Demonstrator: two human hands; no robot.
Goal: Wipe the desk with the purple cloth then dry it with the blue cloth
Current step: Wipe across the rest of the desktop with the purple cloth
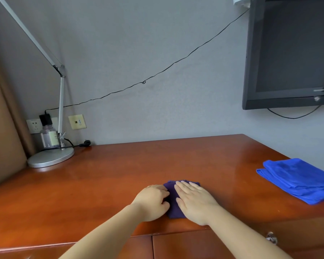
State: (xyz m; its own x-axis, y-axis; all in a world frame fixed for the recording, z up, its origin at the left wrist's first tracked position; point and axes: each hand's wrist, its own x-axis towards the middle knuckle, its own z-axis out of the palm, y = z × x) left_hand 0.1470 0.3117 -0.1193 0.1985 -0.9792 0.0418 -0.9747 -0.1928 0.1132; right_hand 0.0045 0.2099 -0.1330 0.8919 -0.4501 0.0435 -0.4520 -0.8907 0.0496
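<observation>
1. The left hand (pixel 152 201) curls its fingers onto the left edge of the purple cloth (pixel 173 200) on the desk (pixel 101 184).
2. The right hand (pixel 194 200) presses flat, fingers spread, on the cloth.
3. The folded blue cloth (pixel 297 179) lies well right of both hands.

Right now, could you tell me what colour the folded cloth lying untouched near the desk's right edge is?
Bright blue; the blue cloth shows clearly in the head view.

The desk (pixel 120 174) is reddish wood with a glossy varnish (you can see light bouncing off it). Purple cloth (pixel 173 202) and blue cloth (pixel 295 180) both look like soft, fuzzy microfibre. Lamp (pixel 51 157) is brushed matt metal, wall (pixel 138 53) a slightly rough matt grey.
</observation>
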